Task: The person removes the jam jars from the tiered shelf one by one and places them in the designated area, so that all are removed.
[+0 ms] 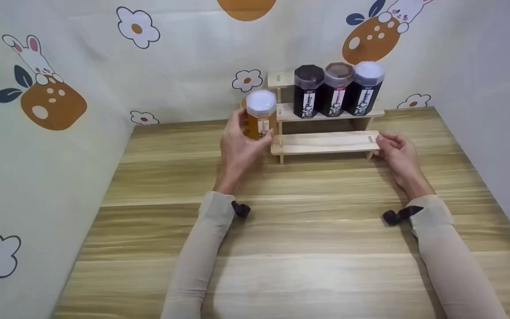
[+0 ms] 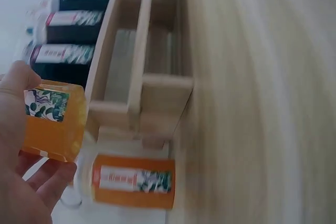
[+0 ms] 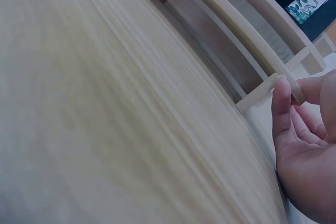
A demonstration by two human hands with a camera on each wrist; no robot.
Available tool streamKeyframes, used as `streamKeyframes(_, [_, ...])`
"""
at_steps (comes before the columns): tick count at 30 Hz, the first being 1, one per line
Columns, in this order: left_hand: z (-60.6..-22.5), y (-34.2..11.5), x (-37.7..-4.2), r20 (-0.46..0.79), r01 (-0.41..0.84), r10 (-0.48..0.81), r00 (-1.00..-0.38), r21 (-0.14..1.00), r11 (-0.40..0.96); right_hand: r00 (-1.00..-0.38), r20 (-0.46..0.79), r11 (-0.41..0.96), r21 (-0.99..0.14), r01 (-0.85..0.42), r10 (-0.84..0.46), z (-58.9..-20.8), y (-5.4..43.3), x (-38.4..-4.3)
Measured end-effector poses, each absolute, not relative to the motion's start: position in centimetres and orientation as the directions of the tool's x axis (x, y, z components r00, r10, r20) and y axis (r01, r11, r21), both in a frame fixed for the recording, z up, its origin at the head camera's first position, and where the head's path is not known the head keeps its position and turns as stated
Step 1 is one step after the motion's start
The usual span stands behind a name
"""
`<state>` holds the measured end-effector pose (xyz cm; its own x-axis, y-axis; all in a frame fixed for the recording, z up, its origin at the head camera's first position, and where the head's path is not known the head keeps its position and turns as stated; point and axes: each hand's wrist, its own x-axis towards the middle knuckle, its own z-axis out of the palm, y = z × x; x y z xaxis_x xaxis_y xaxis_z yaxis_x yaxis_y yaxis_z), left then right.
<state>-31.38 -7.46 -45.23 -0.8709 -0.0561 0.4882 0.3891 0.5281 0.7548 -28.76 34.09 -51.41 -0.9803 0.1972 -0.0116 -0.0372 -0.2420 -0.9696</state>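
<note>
My left hand (image 1: 241,144) grips an amber-orange jar (image 1: 261,119) with a white octagonal lid, raised beside the left end of the wooden tiered rack (image 1: 326,144). The left wrist view shows the labelled jar (image 2: 50,124) between thumb and fingers. A second orange jar (image 2: 134,181) stands past the rack's end there, mostly hidden behind the held one in the head view. At the other end, my right hand (image 1: 399,157) pinches the tip of the lowest board (image 3: 252,38) between thumb and fingers. Three dark jars (image 1: 337,93) stand side by side on the middle tier.
The rack's top tier (image 1: 280,79) shows behind the dark jars. Light wood-grain table (image 1: 308,230) spreads in front of the rack. Walls of printed sheeting (image 1: 184,66) enclose the back and both sides.
</note>
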Motion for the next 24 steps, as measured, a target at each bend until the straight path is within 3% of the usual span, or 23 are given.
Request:
streamKeyframes(11, [-45.5, -13.5, -33.7, 0.329, 0.154, -0.302, -0.895, 0.862, 0.483, -0.978, -0.031, -0.222, -0.975, -0.016, 0.205, -51.1, 34.2, -28.8])
streamKeyframes(24, [-49.3, -16.0, -34.8, 0.174, -0.003, -0.275, -0.946, 0.84, 0.543, -0.982, -0.04, -0.226, -0.974, -0.002, 0.183, -51.2, 34.3, -28.7])
